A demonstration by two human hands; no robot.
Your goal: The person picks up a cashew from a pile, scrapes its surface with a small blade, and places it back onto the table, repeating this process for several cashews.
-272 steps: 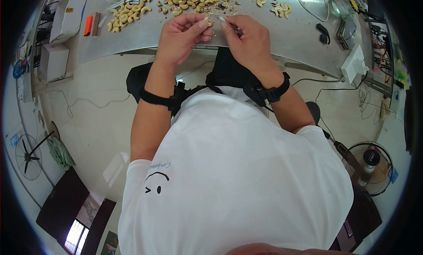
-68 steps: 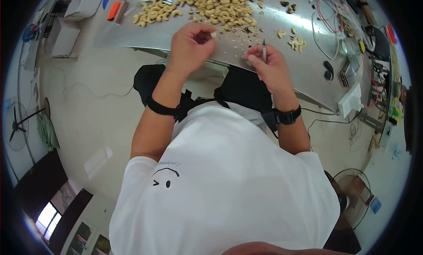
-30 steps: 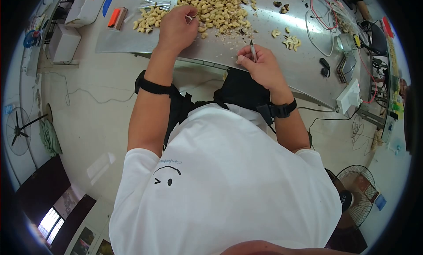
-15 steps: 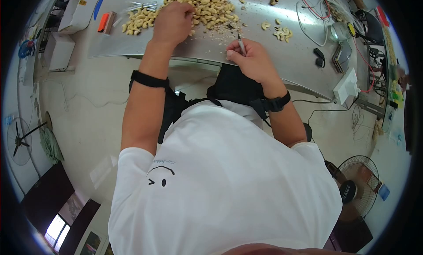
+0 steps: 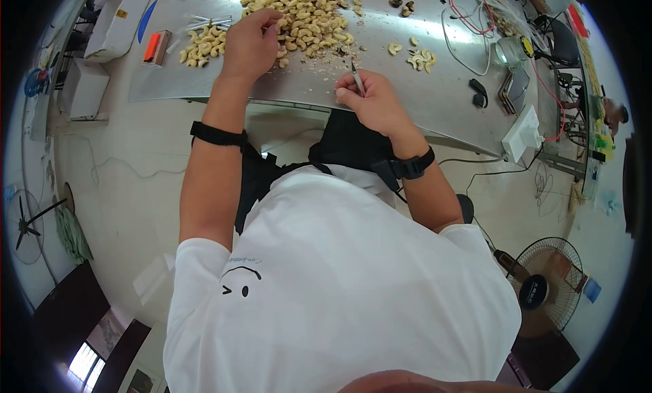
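Two hands are busy over a metal table [image 5: 435, 97]. The left hand [image 5: 250, 45] is stretched to the far side, its fingers curled down onto the near left edge of the heap of cashews [image 5: 309, 12]. The knuckles hide the fingertips, so I cannot tell whether a nut is pinched between them. The right hand [image 5: 372, 106] sits nearer, at the table's near edge, closed around a thin pick [image 5: 356, 76] that stands upright with its tip pointing to the far side. Crumbs [image 5: 324, 53] lie between the two hands. A smaller batch [image 5: 201, 46] of nuts lies left of the heap, and a small cluster [image 5: 418, 55] lies to its right. To do the pick-up well, I judge it best to pinch a single nut from the heap's loose edge with thumb and forefinger rather than scoop. The pick's point should stay turned away from the reaching arm.
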